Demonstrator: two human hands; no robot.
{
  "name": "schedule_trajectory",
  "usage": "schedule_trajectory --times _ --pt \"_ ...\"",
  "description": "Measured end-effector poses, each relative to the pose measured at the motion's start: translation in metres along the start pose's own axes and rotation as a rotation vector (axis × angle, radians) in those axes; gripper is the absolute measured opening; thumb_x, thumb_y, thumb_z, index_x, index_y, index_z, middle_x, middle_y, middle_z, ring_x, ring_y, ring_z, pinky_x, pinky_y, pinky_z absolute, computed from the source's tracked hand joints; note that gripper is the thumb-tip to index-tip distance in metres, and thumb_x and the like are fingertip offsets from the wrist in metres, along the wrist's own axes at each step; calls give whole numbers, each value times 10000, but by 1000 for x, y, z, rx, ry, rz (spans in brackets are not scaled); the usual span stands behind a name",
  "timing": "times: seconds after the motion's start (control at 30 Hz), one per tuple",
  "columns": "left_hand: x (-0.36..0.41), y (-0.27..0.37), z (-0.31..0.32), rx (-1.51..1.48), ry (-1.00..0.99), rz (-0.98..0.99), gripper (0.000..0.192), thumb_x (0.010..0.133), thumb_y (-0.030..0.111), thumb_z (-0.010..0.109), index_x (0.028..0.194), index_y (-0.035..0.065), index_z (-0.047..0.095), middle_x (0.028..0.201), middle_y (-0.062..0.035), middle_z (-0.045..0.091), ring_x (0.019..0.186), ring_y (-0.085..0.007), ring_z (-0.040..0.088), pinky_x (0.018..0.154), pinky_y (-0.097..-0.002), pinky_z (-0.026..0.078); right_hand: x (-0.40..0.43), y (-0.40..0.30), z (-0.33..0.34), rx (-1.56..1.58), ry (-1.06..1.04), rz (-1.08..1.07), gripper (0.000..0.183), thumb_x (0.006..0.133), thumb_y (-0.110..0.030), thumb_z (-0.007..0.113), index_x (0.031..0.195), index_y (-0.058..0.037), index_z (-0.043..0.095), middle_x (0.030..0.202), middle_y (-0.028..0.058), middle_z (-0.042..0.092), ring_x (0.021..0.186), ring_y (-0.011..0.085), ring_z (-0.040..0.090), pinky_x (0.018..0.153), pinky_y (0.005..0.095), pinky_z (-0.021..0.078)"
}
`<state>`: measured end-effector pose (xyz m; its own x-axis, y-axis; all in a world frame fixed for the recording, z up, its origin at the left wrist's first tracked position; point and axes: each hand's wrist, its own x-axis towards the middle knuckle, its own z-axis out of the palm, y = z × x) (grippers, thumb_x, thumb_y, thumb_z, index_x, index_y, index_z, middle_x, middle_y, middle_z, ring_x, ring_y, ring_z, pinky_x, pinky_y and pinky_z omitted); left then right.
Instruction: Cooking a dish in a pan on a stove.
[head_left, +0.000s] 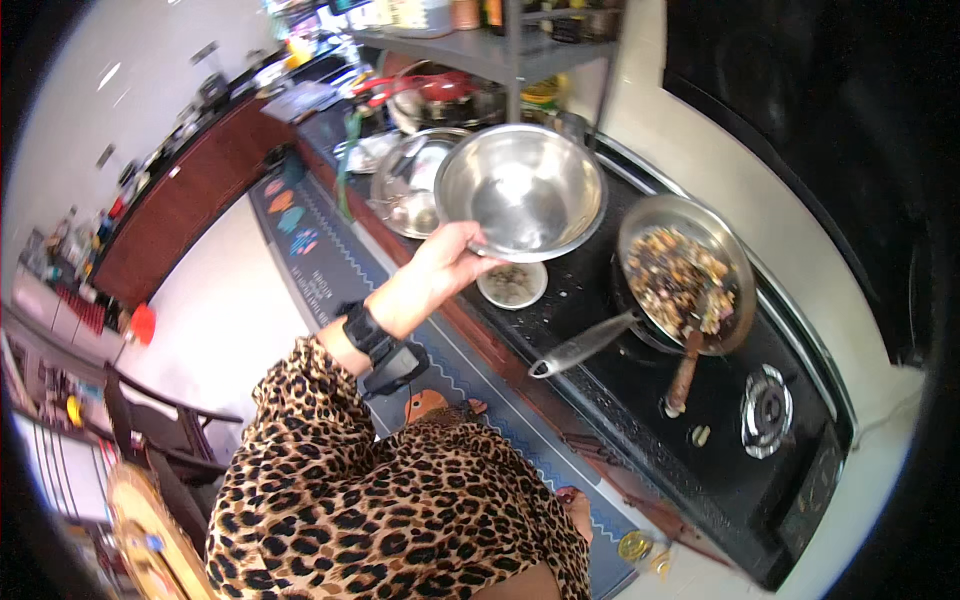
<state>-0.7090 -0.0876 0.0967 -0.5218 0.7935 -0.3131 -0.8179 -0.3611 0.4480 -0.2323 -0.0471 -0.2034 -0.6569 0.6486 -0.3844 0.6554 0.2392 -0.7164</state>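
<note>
My left hand (442, 262) grips the rim of a stainless steel mixing bowl (525, 187), thumb over the edge and fingers beneath. The shiny bowl is tilted towards me and looks bare inside. It is held up over the counter. Partly behind it, a small white bowl (517, 289) with dark residue sits on the black counter (585, 292). To the right, a steel frying pan (739, 232) holds browned chopped food (667, 277). A wooden-handled utensil (684, 375) rests in the pan, its head in the food. My right hand is out of view.
The pan's handle (585, 345) juts over the counter's front edge. Beside it is a second burner (767, 411). A steel tray (405, 191) and red-handled cookware (442, 90) stand beyond the bowl, near a metal shelf (487, 56). A patterned mat (337, 262) covers the floor; wooden chairs (157, 412) stand at left.
</note>
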Motion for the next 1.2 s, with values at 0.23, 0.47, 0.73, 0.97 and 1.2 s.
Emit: schedule_trajectory --times 0.23,0.47,0.73,0.97,1.2 --pt "-67 128 -116 -131 406 271 448 675 -114 354 1114 -154 273 1113 -236 358 1051 -402 428 926 -522 401 37 -52 42 -110 -156 118 153 673 -105 604 822 -109 643 729 165 617 688 306 607 600 367 479" --pt "-58 189 -229 -242 539 372 424 728 -47 410 1108 -174 273 1130 -294 303 1016 -498 387 843 -472 478 56 -25 49 -250 -81 36 152 693 -187 602 819 -106 626 730 132 613 727 315 592 619 386 473" --pt "-10 327 -327 656 399 746 170 806 22 486 930 -72 420 855 -148 514 841 -230 544 766 -378 519 80 -85 86 -206 -123 114 299 755 -315 453 870 -79 596 791 110 602 748 276 573 644 371 467" --pt "81 425 -356 555 374 496 399 763 -38 422 1136 -112 301 1159 -246 351 1067 -387 413 880 -434 453 87 -151 138 -154 -105 255 458 808 -426 323 915 -56 570 844 90 592 767 243 557 666 358 462" --pt "119 493 -351 1065 326 412 227 756 -36 487 968 -61 566 944 -84 577 859 -171 548 811 -258 418 46 -249 150 241 -73 293 623 862 -538 192 960 -33 543 898 71 582 785 210 541 688 345 457"
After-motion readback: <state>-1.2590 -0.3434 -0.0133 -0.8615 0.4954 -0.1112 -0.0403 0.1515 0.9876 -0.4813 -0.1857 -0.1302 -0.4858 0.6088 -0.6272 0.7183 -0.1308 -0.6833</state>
